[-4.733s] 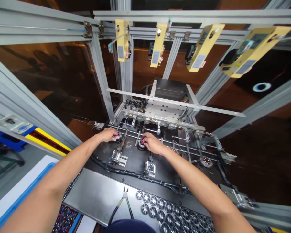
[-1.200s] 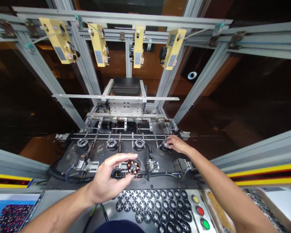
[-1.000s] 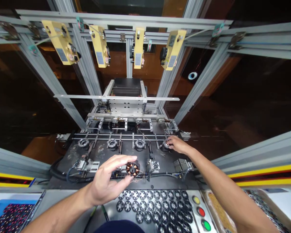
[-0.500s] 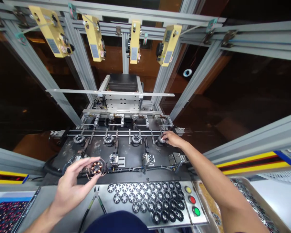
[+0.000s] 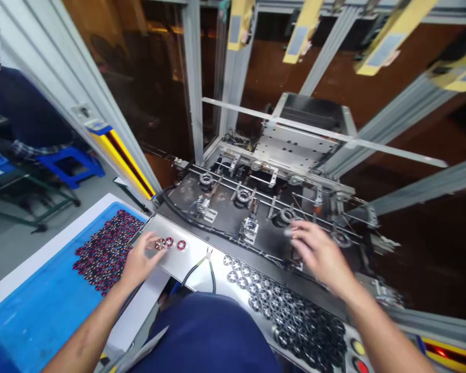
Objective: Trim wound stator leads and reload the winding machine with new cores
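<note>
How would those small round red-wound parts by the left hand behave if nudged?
The wound parts lie flat on the steel plate, so they would probably slide rather than roll. They look light. Their fine windings seem easily scratched.

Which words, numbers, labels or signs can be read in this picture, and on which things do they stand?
No text can be read in this picture.
Grey labels on the yellow hanging boxes: blurred, unreadable.
Small blue and grey plate on the aluminium frame post: too small to read.
Round yellow and red buttons on the steel panel: no lettering visible.
Red wound coils by the left hand: no markings visible.
</note>
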The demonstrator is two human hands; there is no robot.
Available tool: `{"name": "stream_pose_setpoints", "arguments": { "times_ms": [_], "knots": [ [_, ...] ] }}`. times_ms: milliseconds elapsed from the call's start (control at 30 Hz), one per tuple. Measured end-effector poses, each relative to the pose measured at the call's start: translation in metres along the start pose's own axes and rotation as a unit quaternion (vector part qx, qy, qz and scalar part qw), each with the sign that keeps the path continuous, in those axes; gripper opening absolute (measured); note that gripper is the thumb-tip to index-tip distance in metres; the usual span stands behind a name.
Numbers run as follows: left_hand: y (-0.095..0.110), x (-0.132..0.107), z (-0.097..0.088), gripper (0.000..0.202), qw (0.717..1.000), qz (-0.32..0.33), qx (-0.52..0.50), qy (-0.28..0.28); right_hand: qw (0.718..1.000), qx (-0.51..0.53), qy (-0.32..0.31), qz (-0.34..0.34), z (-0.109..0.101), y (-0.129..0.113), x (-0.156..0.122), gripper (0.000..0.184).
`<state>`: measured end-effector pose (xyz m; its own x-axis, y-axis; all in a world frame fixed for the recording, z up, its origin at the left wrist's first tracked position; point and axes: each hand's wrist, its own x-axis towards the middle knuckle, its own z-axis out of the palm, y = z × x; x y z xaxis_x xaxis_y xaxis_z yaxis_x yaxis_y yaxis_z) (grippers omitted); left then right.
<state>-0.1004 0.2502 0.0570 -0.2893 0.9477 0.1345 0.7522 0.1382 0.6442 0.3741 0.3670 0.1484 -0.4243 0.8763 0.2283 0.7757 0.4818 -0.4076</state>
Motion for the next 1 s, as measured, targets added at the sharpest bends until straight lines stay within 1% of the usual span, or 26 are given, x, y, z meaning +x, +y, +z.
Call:
{"name": "stream_pose_setpoints", "arguments": {
  "times_ms": [33, 67, 100, 167, 200, 233, 267, 300, 333, 367, 400, 433, 467, 533, 633, 700, 767, 833, 900, 1000],
  "knots": [
    [-0.009, -0.007, 0.004, 0.055, 1.0, -0.005, 0.003, -0.002, 0.998, 0.047, -0.01, -0.043, 0.027, -0.034, 0.002, 0.021],
    [-0.018, -0.014, 0.009, 0.051, 1.0, -0.007, 0.005, -0.004, 0.991, 0.081, -0.049, -0.098, 0.057, -0.067, 0.004, 0.022],
    [-0.024, -0.019, 0.014, 0.048, 1.0, -0.006, 0.006, -0.007, 0.983, 0.092, -0.084, -0.136, 0.089, -0.097, 0.007, 0.02],
    [-0.034, -0.025, 0.024, 0.045, 1.0, 0.003, 0.006, -0.013, 0.968, 0.093, -0.135, -0.188, 0.153, -0.148, 0.013, 0.012],
    [-0.038, -0.026, 0.029, 0.044, 1.0, 0.009, 0.005, -0.017, 0.963, 0.085, -0.156, -0.203, 0.183, -0.168, 0.018, 0.008],
    [-0.041, -0.025, 0.034, 0.044, 1.0, 0.015, 0.004, -0.02, 0.961, 0.073, -0.167, -0.208, 0.209, -0.184, 0.022, 0.005],
    [-0.044, -0.024, 0.038, 0.044, 1.0, 0.02, 0.004, -0.022, 0.96, 0.06, -0.174, -0.209, 0.231, -0.197, 0.026, 0.008],
    [-0.047, -0.022, 0.041, 0.043, 0.999, 0.024, 0.003, -0.023, 0.96, 0.049, -0.179, -0.208, 0.248, -0.207, 0.03, 0.013],
    [-0.049, -0.02, 0.044, 0.042, 0.999, 0.026, 0.003, -0.022, 0.961, 0.038, -0.18, -0.204, 0.261, -0.213, 0.034, 0.016],
    [-0.051, -0.018, 0.046, 0.042, 0.999, 0.026, 0.003, -0.02, 0.962, 0.03, -0.18, -0.201, 0.268, -0.216, 0.036, 0.019],
    [-0.052, -0.018, 0.047, 0.042, 1.0, 0.024, 0.004, -0.016, 0.964, 0.025, -0.177, -0.199, 0.27, -0.215, 0.036, 0.021],
    [-0.053, -0.018, 0.048, 0.043, 1.0, 0.021, 0.005, -0.011, 0.965, 0.023, -0.172, -0.197, 0.266, -0.211, 0.033, 0.023],
    [-0.054, -0.019, 0.047, 0.044, 1.0, 0.017, 0.006, -0.004, 0.967, 0.022, -0.164, -0.194, 0.259, -0.204, 0.028, 0.025],
    [-0.053, -0.026, 0.041, 0.046, 1.0, 0.009, 0.008, 0.013, 0.974, 0.022, -0.138, -0.177, 0.233, -0.181, 0.009, 0.026],
    [-0.046, -0.043, 0.028, 0.049, 0.999, -0.004, 0.005, 0.042, 0.989, 0.01, -0.087, -0.119, 0.188, -0.134, -0.035, 0.02],
    [-0.037, -0.051, 0.021, 0.049, 0.999, -0.005, -0.003, 0.053, 0.994, -0.004, -0.068, -0.091, 0.169, -0.107, -0.064, 0.019],
    [-0.025, -0.055, 0.017, 0.047, 0.998, 0.004, -0.014, 0.054, 0.995, -0.018, -0.06, -0.081, 0.164, -0.091, -0.085, 0.018],
    [-0.01, -0.052, 0.015, 0.046, 0.998, 0.021, -0.023, 0.047, 0.995, -0.028, -0.059, -0.082, 0.169, -0.087, -0.096, 0.016],
    [0.007, -0.046, 0.014, 0.045, 0.998, 0.042, -0.033, 0.039, 0.994, -0.032, -0.061, -0.087, 0.176, -0.091, -0.098, 0.015],
    [0.031, -0.038, 0.011, 0.044, 0.996, 0.068, -0.061, 0.022, 0.992, -0.028, -0.072, -0.104, 0.181, -0.099, -0.091, 0.021]
  ]
}}
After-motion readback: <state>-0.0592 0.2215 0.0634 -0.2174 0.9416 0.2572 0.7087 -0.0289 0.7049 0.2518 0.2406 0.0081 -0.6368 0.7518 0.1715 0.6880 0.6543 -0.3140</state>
